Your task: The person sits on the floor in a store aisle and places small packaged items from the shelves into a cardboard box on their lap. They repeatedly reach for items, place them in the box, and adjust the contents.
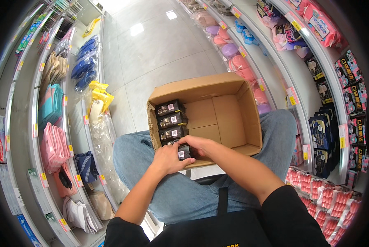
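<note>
Between my knees stands an open-topped cardboard box [230, 119]. A row of black packets [169, 120] lines its left side, each bearing a printed code on the end that faces up. At the near end of this row is another black packet [184, 153], gripped from both sides. My left hand [167, 159] holds its left side, with the thumb along the near edge. My right hand [199, 144] reaches over its far right side, and those fingertips are partly hidden. Bare cardboard shows across the right part of the box bottom.
Store shelves flank the tiled floor [147, 58]. Folded pink towels [56, 148], teal towels [51, 103] and a yellow package [101, 95] sit on the left. Dark blue packs [322, 142] fill a right shelf, above several pink-and-red packs [329, 200] at the lower right.
</note>
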`<state>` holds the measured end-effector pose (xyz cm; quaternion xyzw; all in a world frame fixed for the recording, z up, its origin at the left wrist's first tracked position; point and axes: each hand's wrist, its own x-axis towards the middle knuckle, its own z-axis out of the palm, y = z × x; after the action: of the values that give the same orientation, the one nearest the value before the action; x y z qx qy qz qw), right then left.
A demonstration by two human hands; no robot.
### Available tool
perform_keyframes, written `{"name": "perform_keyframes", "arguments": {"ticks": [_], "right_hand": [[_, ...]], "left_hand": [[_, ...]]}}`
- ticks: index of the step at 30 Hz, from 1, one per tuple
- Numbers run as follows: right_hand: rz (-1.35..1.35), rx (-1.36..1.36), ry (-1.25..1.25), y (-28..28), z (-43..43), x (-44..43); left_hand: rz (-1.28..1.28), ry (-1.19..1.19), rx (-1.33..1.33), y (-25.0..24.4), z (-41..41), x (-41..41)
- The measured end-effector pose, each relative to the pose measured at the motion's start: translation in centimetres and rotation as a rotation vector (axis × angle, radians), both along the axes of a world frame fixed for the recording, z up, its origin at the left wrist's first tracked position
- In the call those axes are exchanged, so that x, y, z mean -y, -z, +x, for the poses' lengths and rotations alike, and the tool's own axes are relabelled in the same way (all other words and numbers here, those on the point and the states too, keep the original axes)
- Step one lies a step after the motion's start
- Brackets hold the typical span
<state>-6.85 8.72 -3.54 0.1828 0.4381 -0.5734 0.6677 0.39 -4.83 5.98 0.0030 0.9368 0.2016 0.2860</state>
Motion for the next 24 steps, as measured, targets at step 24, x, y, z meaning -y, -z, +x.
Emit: {"name": "perform_keyframes", "arguments": {"ticks": [24], "right_hand": [[-0.033, 0.043, 0.243, 0.2, 1.6, -0.3]], "left_hand": [[0.039, -0.032, -0.110, 2.4, 1.4, -0.2]]}}
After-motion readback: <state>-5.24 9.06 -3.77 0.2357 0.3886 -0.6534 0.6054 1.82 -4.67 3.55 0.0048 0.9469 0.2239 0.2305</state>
